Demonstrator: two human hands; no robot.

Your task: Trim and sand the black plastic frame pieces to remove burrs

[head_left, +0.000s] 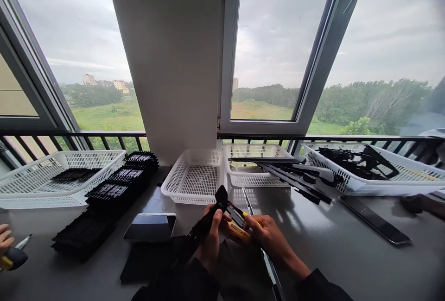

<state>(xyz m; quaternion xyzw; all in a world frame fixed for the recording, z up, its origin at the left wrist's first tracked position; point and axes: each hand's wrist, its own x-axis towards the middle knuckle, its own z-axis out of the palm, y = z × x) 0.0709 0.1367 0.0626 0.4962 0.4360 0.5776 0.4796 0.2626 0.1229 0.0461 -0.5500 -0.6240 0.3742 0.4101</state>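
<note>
Slippage seems the chief risk in the head view. A dark part (221, 195) is pinched in the left hand (210, 243), with its thumb pressed along it and its broad end raised above the grey bench (194, 213). An orange-and-yellow tool (239, 232) is gripped by the right hand (269, 238), its fingers curled tightly; the exact kind of tool cannot be made out. Its far end is brought close to the dark part and the left fingers, though whether contact is made cannot be told. If too much force were applied, or if the thin hold were allowed to twist, the part could be scratched or bent and the left thumb struck.

A silver-edged strip (269, 266) is set below the right hand and could be nudged by that wrist. A phone (151, 227) is laid just left of the left forearm, where it could be knocked by a backward elbow. Long black strips (295, 183) are propped over the rim of a white basket (257, 181); if one were snagged, the bundle could be tipped. A co-worker's hand (4, 237) is seen well apart at the left edge.
</note>
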